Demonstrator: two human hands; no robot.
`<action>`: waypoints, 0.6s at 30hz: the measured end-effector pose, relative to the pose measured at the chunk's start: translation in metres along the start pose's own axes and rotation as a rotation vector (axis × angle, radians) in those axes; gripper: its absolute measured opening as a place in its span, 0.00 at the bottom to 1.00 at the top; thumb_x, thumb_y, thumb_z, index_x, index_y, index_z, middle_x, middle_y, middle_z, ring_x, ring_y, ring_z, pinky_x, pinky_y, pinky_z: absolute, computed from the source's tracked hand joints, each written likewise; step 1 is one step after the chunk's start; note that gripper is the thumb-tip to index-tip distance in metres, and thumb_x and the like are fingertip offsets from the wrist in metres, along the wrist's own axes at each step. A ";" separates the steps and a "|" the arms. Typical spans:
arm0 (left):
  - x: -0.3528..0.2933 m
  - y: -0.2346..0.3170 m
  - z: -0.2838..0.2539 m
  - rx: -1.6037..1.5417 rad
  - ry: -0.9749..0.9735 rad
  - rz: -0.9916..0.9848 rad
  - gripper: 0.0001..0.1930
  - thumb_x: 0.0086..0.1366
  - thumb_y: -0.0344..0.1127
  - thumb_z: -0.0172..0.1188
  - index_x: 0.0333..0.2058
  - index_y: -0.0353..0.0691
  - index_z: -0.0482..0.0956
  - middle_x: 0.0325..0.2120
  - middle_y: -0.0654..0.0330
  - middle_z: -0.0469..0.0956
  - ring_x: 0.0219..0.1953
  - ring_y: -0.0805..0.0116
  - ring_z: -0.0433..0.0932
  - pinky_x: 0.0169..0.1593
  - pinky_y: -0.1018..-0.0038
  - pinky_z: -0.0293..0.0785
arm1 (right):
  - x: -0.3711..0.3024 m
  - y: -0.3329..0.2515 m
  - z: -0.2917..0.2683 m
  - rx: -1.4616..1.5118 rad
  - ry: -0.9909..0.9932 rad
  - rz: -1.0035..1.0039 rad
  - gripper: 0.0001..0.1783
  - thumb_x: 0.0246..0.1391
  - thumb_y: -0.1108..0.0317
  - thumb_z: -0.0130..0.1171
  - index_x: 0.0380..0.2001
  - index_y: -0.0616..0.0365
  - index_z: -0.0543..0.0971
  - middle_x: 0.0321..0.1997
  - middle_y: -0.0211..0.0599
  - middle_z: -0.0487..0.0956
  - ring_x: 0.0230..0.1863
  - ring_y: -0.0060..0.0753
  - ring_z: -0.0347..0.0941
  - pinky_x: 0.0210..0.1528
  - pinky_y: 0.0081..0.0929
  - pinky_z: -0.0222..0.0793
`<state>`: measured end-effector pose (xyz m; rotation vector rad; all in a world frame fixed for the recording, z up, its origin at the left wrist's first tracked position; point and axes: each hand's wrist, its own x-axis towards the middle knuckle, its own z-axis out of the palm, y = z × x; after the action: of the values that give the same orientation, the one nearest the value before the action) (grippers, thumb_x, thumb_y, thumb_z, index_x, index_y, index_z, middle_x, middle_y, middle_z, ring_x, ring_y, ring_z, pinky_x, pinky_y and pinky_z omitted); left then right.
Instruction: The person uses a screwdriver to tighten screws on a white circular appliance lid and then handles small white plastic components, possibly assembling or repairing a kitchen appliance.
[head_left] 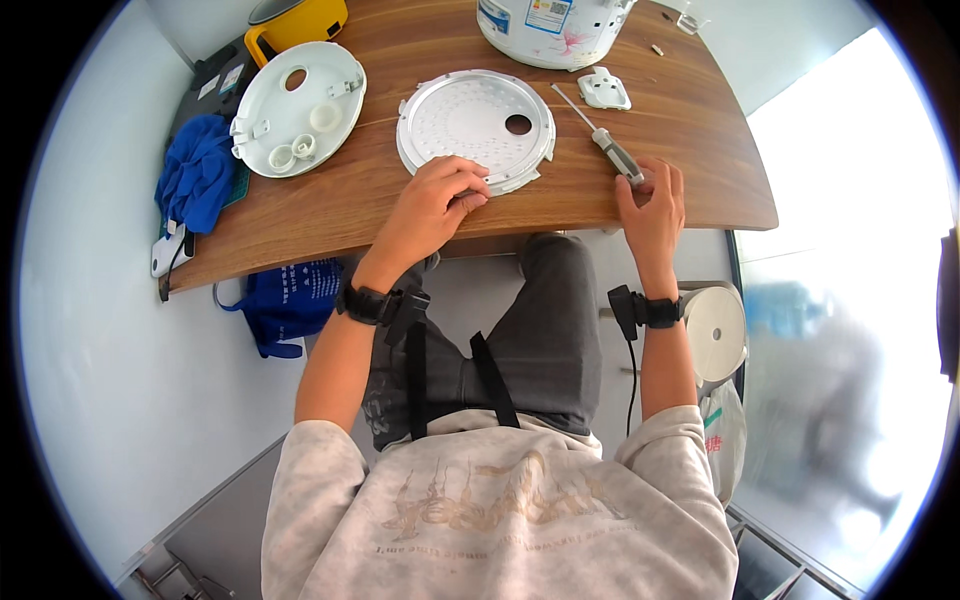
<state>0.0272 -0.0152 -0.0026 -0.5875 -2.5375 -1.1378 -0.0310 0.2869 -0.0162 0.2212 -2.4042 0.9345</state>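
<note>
Shirt (500, 510) — screwdriver (614, 152) at right hand's (655, 215) fingertips (626, 194)

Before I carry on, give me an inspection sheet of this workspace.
Surface: wooden table, rounded at its right end.
Job's things: white disc, flat, with one round hole; screwdriver, lying with its tip pointing away.
Clutter: white lid at left; blue cloth; bracket; pot at the far side.
Left hand: at the disc's near edge; grip unclear.
Right hand: at the screwdriver's handle end; grip unclear.
Cables: one hangs from the right wrist strap.
Surroundings: blue bag below the table, left; round stool, right.
</note>
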 end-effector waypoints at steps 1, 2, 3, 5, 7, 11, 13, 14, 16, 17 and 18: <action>0.000 0.002 0.000 0.004 -0.001 -0.005 0.04 0.67 0.30 0.66 0.38 0.37 0.82 0.47 0.60 0.82 0.52 0.58 0.79 0.55 0.66 0.76 | -0.001 -0.001 0.001 -0.079 0.057 -0.053 0.14 0.57 0.67 0.67 0.47 0.53 0.80 0.52 0.36 0.77 0.37 0.38 0.81 0.42 0.40 0.75; -0.002 0.002 0.001 0.005 -0.001 -0.010 0.04 0.67 0.30 0.66 0.38 0.37 0.83 0.47 0.60 0.82 0.52 0.58 0.79 0.55 0.66 0.76 | -0.003 -0.002 0.001 -0.158 0.115 -0.105 0.15 0.57 0.68 0.67 0.47 0.54 0.79 0.53 0.37 0.76 0.38 0.38 0.81 0.42 0.40 0.75; -0.004 0.002 0.001 0.006 -0.001 -0.015 0.04 0.66 0.31 0.67 0.37 0.37 0.84 0.47 0.61 0.82 0.52 0.58 0.79 0.55 0.66 0.76 | -0.004 -0.004 0.002 -0.237 0.173 -0.158 0.15 0.57 0.69 0.67 0.48 0.54 0.79 0.54 0.37 0.75 0.39 0.38 0.81 0.43 0.40 0.75; -0.002 0.000 0.000 0.005 0.000 -0.012 0.04 0.66 0.31 0.67 0.37 0.38 0.85 0.48 0.61 0.82 0.51 0.59 0.79 0.54 0.66 0.76 | -0.004 -0.020 -0.003 -0.131 0.145 -0.128 0.14 0.57 0.72 0.65 0.46 0.55 0.79 0.49 0.37 0.76 0.37 0.38 0.80 0.40 0.39 0.75; -0.001 -0.001 0.000 0.003 -0.002 -0.016 0.05 0.65 0.32 0.68 0.37 0.38 0.85 0.48 0.61 0.82 0.51 0.59 0.79 0.54 0.66 0.77 | -0.006 -0.035 0.001 0.002 0.056 -0.145 0.12 0.57 0.74 0.65 0.45 0.55 0.80 0.45 0.37 0.77 0.35 0.38 0.80 0.37 0.38 0.74; -0.003 -0.006 0.001 -0.003 0.015 -0.003 0.06 0.66 0.32 0.68 0.39 0.38 0.85 0.47 0.61 0.83 0.51 0.59 0.79 0.53 0.66 0.77 | -0.020 -0.074 0.022 0.263 -0.232 -0.288 0.09 0.58 0.75 0.64 0.41 0.54 0.80 0.36 0.34 0.79 0.32 0.37 0.79 0.32 0.35 0.74; -0.002 -0.006 0.002 0.025 0.042 0.006 0.07 0.66 0.33 0.67 0.40 0.37 0.86 0.46 0.60 0.84 0.50 0.59 0.80 0.52 0.66 0.78 | -0.024 -0.087 0.030 0.319 -0.336 -0.342 0.08 0.58 0.74 0.65 0.40 0.54 0.80 0.35 0.32 0.79 0.30 0.36 0.79 0.31 0.34 0.74; -0.002 -0.007 0.002 0.005 0.045 -0.005 0.07 0.67 0.33 0.67 0.41 0.37 0.86 0.46 0.60 0.84 0.49 0.60 0.80 0.52 0.66 0.78 | -0.024 -0.090 0.034 0.322 -0.369 -0.359 0.08 0.58 0.74 0.66 0.40 0.54 0.81 0.35 0.32 0.80 0.30 0.35 0.80 0.31 0.34 0.74; -0.002 -0.007 0.003 -0.035 0.054 -0.028 0.08 0.67 0.33 0.67 0.43 0.37 0.86 0.46 0.59 0.84 0.49 0.60 0.81 0.51 0.67 0.78 | -0.024 -0.095 0.040 0.350 -0.412 -0.354 0.07 0.58 0.72 0.67 0.40 0.54 0.81 0.35 0.31 0.80 0.29 0.35 0.80 0.32 0.34 0.74; -0.002 -0.008 0.003 -0.047 0.052 -0.030 0.08 0.68 0.32 0.66 0.43 0.37 0.86 0.46 0.59 0.84 0.49 0.60 0.81 0.51 0.68 0.79 | -0.024 -0.096 0.042 0.375 -0.421 -0.333 0.07 0.58 0.72 0.67 0.40 0.54 0.81 0.35 0.31 0.80 0.29 0.35 0.80 0.32 0.34 0.75; -0.002 -0.010 0.003 -0.058 0.050 -0.032 0.09 0.68 0.32 0.66 0.44 0.37 0.86 0.46 0.59 0.84 0.49 0.61 0.81 0.51 0.68 0.79 | -0.024 -0.097 0.045 0.399 -0.430 -0.311 0.07 0.58 0.71 0.67 0.39 0.54 0.81 0.35 0.31 0.80 0.29 0.34 0.80 0.32 0.34 0.75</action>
<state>0.0238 -0.0193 -0.0110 -0.5275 -2.4873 -1.2259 0.0023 0.1834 -0.0003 1.0036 -2.4205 1.3084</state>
